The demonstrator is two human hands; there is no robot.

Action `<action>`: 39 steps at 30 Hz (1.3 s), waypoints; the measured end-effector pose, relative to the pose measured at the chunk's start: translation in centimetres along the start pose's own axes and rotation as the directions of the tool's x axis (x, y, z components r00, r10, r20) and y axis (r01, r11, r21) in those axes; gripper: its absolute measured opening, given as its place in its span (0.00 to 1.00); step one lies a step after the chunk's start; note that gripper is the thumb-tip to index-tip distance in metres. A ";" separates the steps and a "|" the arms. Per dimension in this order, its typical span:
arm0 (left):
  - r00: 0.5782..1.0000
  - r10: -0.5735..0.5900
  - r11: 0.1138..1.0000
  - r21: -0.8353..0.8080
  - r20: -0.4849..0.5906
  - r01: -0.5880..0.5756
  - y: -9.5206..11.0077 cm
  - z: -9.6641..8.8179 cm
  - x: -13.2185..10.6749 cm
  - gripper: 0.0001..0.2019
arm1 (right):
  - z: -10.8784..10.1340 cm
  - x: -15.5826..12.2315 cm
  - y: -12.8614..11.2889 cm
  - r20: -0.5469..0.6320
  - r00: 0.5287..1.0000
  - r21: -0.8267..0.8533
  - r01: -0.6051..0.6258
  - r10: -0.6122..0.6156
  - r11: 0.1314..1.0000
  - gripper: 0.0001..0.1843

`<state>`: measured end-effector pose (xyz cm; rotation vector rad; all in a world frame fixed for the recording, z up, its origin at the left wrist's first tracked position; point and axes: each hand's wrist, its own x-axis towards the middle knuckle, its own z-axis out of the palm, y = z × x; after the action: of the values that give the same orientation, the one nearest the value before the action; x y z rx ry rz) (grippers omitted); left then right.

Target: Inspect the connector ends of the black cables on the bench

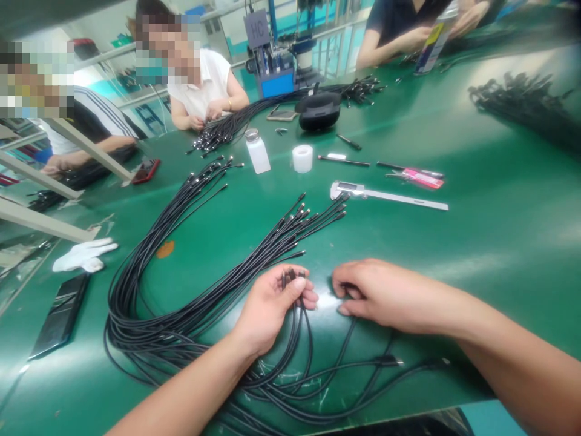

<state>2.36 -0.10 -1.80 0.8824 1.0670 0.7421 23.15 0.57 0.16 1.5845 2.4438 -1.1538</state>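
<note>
My left hand (267,306) is closed around the plug ends of several black cables (296,333), with the thumb pressed over them. Their cords hang down from the fingers to the tabletop. To its right, my right hand (385,293) is curled with palm inward. One black cable (348,339) runs up to its thumb; the cable's end is hidden in the fingers. A large bundle of black cables (149,303) bends in a U at the left, its metal-tipped ends pointing away. A loose cable plug (388,361) lies below my right hand.
On the green table (499,254) lie a caliper (394,197), a tape roll (302,158), a white bottle (258,152), a black case (319,110) and a pink-wrapped item (423,177). A white glove (85,254) and black phone-like slab (61,312) are left. People work with cables across the table.
</note>
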 end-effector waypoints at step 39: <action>0.981 0.159 0.965 0.230 -0.115 -0.130 -0.6 0.0 -0.4 0.11 | 0.5 0.0 -2.2 -0.159 0.974 0.327 0.207 -0.162 0.922 0.17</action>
<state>2.29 -0.74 -2.13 1.1236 1.2288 0.8233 21.20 -0.20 1.01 1.5734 2.6387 -1.6354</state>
